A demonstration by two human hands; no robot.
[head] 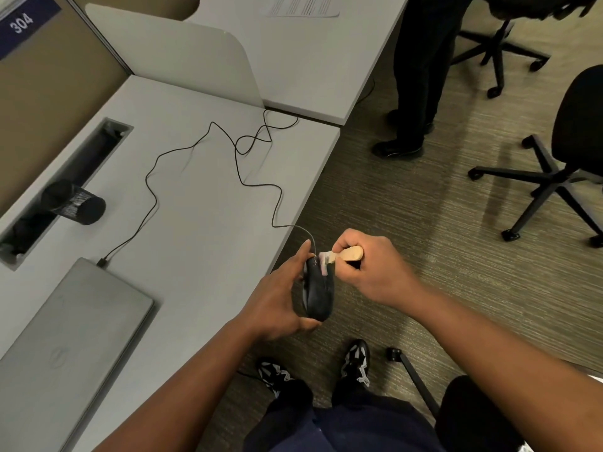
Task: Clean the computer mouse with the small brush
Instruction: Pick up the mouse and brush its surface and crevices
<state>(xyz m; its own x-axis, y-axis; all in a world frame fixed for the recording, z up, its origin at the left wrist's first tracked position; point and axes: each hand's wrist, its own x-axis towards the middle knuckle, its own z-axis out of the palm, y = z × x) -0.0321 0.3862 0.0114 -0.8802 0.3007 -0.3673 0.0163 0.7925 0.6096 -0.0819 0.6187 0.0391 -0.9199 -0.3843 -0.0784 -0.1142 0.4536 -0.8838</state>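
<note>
Brushing the mouse off the bench edge
Left hand grips the mouse; right hand clutches the brush, bristles touching its front.

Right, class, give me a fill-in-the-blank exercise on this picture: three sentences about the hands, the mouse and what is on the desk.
1. The left hand holds the mouse while the right hand holds a ____ with a wooden handle.
2. The mouse cable plugs into the closed ____ on the desk.
3. The mouse is held beyond the desk edge, over the ____.

Missing words: brush; laptop; floor
</note>
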